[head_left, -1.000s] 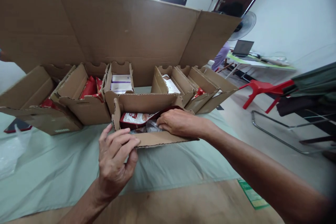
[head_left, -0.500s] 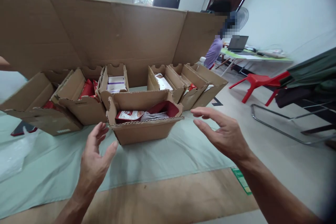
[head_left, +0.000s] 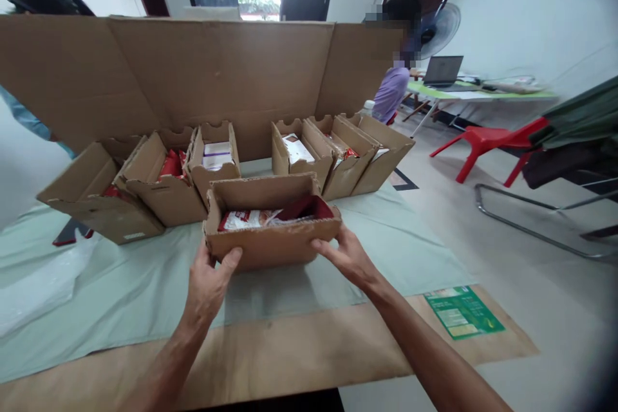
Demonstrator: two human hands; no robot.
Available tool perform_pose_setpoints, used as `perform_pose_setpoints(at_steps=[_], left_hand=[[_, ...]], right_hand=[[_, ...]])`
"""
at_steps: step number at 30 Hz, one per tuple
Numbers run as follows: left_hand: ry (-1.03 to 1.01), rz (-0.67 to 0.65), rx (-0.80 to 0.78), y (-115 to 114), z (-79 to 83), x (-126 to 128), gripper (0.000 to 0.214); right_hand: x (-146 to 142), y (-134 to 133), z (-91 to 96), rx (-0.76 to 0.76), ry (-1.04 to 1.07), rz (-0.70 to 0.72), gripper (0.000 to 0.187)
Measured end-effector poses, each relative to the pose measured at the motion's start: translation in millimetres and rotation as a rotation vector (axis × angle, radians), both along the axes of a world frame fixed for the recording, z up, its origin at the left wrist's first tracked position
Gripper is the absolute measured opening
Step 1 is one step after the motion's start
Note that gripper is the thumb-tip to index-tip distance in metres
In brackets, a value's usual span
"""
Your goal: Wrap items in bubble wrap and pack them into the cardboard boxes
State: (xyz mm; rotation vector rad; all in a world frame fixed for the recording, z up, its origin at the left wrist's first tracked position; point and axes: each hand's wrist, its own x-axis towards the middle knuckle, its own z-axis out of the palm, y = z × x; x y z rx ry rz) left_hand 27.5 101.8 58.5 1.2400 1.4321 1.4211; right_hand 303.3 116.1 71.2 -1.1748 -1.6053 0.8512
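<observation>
A small open cardboard box is in front of me, its long side facing me. Inside lie a red-and-white packet and a dark red packet. My left hand grips the box's left end, thumb on the front wall and fingers behind the corner. At the right end my right hand holds it the same way, its thumb on the front. The fingertips of both hands are partly hidden by the box. Whether its base touches the cloth, I cannot tell.
Several open cardboard boxes stand behind, among them one with red packets and one with white cartons. A tall cardboard panel rises at the back. Plastic wrap lies left on the green cloth. Two people are beyond the panel.
Both hands have moved inward from beside the small box and closed on its two ends. The view has shifted slightly.
</observation>
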Motion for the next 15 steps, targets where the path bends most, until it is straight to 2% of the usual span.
perform_pose_setpoints(at_steps=[3,5,7,10,12,13,15], left_hand=[[0.006,0.048,-0.058,-40,-3.7,-13,0.069],[0.072,0.159,-0.095,-58,-0.1,-36,0.064],[0.172,0.284,-0.107,-61,10.8,-62,0.06],[0.252,0.381,-0.036,-44,36.9,-84,0.055],[0.171,0.339,0.082,-30,51.3,-77,0.056],[0.115,0.272,0.139,-26,55.0,-68,0.059],[0.033,0.118,0.193,-29,54.0,-46,0.065]], right_hand=[[-3,-40,3.3,0.052,0.001,-0.018,0.061],[-21,-48,13.1,0.064,-0.005,0.022,0.064],[-46,-38,27.6,0.063,-0.016,0.092,0.064],[-74,-6,49.3,0.068,0.017,0.183,0.059],[-74,6,56.2,0.095,0.046,0.165,0.055],[-67,6,56.3,0.111,0.044,0.127,0.053],[-46,-8,50.9,0.138,-0.001,0.016,0.05]])
